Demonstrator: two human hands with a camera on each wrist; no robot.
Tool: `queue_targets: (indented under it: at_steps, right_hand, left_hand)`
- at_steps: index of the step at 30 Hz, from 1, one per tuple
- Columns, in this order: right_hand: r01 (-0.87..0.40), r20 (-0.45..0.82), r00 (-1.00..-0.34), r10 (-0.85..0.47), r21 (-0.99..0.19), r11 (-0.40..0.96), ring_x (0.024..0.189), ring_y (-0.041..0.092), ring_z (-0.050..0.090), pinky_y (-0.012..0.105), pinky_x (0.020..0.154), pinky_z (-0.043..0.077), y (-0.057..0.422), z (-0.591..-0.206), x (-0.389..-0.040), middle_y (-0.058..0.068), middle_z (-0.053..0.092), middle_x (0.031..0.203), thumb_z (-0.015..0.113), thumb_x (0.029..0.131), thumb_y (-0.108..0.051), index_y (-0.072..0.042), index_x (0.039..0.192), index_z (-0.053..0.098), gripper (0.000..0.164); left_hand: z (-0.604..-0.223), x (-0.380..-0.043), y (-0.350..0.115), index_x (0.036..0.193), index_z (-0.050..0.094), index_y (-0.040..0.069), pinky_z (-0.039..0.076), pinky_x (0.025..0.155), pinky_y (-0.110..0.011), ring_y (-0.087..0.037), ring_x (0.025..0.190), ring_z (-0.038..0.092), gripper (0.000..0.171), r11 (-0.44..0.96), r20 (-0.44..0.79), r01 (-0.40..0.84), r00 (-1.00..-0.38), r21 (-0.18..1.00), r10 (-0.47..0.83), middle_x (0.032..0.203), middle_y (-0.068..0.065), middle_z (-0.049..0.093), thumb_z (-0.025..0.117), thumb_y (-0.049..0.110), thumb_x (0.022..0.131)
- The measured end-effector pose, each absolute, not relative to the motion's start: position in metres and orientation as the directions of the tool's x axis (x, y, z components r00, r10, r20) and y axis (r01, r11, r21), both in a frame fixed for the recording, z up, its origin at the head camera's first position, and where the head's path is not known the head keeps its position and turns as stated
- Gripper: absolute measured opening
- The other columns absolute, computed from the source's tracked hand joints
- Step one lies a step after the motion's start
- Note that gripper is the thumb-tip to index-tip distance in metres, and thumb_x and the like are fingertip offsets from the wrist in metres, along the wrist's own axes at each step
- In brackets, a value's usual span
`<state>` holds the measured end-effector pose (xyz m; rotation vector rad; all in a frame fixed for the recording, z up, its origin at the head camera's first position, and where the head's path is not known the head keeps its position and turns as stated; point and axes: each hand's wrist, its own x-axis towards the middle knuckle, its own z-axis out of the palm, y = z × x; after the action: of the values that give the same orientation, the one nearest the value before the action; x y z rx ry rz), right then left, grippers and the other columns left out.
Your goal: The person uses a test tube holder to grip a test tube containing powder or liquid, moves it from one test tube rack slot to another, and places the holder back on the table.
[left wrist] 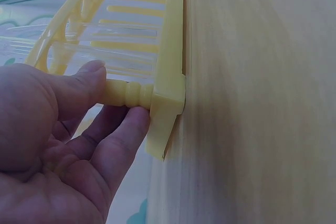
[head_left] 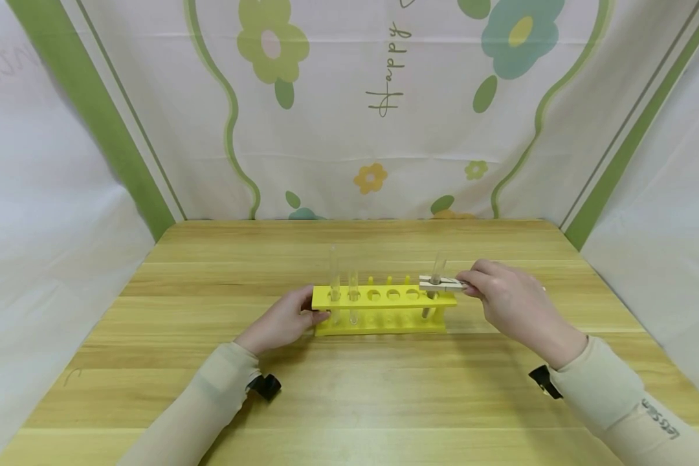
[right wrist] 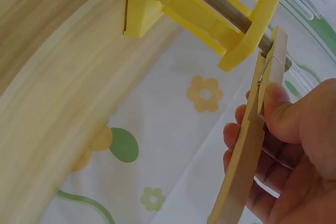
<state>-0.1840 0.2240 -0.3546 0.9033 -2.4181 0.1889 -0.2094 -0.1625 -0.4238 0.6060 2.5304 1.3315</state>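
Observation:
A yellow test tube rack [head_left: 384, 304] stands on the wooden table. My left hand [head_left: 279, 321] grips its left end, with thumb and fingers around the turned end post [left wrist: 126, 93]. In my right hand [head_left: 512, 301] is a wooden test tube clamp [right wrist: 244, 156], pinched along its handle. The clamp's jaws are around a test tube [head_left: 439, 264] with dark grey-brown contents, just above the top plate. That tube's lower part passes through the rightmost hole, its bottom close to the base in the right wrist view. Two clear test tubes, one taller [head_left: 334, 268] and one shorter [head_left: 353, 279], stand in the left holes.
Several drying pegs [head_left: 389, 280] stick up along the rack's back side. Behind the table [head_left: 349, 401] hangs a white curtain [head_left: 338, 129] with flower prints, and white cloth hangs at both sides.

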Motion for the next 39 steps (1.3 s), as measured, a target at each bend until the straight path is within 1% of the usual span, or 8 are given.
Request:
queue_targets:
  at_steps: [8, 13, 24, 32, 39]
  right_hand:
    - [-0.637, 0.526, -0.643, -0.557, 0.037, 0.770, 0.063, 0.016, 0.059, 0.029, 0.048, 0.044, 0.2235, -0.3599, -0.1831, 0.000, 0.063, 0.083, 0.079, 0.081, -0.004, -0.007, 0.097, 0.075, 0.016]
    - [-0.638, 0.530, -0.638, -0.558, 0.043, 0.769, 0.060, 0.014, 0.057, 0.028, 0.047, 0.043, 0.2231, -0.3616, -0.1828, -0.001, 0.061, 0.081, 0.079, 0.081, -0.005, -0.007, 0.096, 0.074, 0.016]
    - [-0.634, 0.529, -0.641, -0.556, 0.042, 0.772, 0.062, 0.015, 0.057, 0.030, 0.048, 0.045, 0.2235, -0.3643, -0.1830, -0.001, 0.061, 0.082, 0.080, 0.081, -0.006, -0.007, 0.096, 0.074, 0.016]
    - [-0.635, 0.530, -0.638, -0.558, 0.047, 0.771, 0.059, 0.013, 0.056, 0.027, 0.046, 0.043, 0.2233, -0.3638, -0.1824, -0.001, 0.061, 0.081, 0.080, 0.080, -0.006, -0.007, 0.096, 0.075, 0.017]
    - [-0.640, 0.543, -0.620, -0.566, 0.068, 0.765, 0.055, 0.009, 0.047, 0.023, 0.045, 0.038, 0.2221, -0.3649, -0.1828, -0.002, 0.056, 0.076, 0.081, 0.077, -0.007, -0.008, 0.095, 0.076, 0.019]
  left_hand:
    - [-0.4238, -0.2096, -0.1631, 0.125, 0.061, 0.018, 0.047, 0.093, -0.041, -0.014, 0.108, 0.060, 0.028, 0.496, 0.003, 0.259, -0.889, 0.829, 0.459, 0.117, 0.005, 0.066, 0.064, 0.014, 0.098]
    - [-0.4236, -0.2098, -0.1625, 0.126, 0.061, 0.018, 0.047, 0.094, -0.041, -0.013, 0.110, 0.060, 0.029, 0.490, -0.002, 0.251, -0.889, 0.835, 0.458, 0.118, 0.006, 0.066, 0.064, 0.014, 0.098]
    - [-0.4233, -0.2093, -0.1622, 0.125, 0.061, 0.018, 0.048, 0.092, -0.040, -0.013, 0.107, 0.060, 0.028, 0.495, -0.001, 0.251, -0.891, 0.832, 0.453, 0.117, 0.005, 0.066, 0.064, 0.013, 0.098]
    - [-0.4220, -0.2090, -0.1611, 0.127, 0.060, 0.019, 0.047, 0.096, -0.042, -0.014, 0.113, 0.059, 0.030, 0.497, -0.005, 0.248, -0.891, 0.831, 0.454, 0.119, 0.005, 0.065, 0.064, 0.014, 0.098]
    - [-0.4225, -0.2089, -0.1628, 0.125, 0.061, 0.020, 0.048, 0.092, -0.039, -0.013, 0.109, 0.060, 0.027, 0.504, -0.012, 0.244, -0.892, 0.829, 0.452, 0.117, 0.007, 0.066, 0.064, 0.015, 0.098]
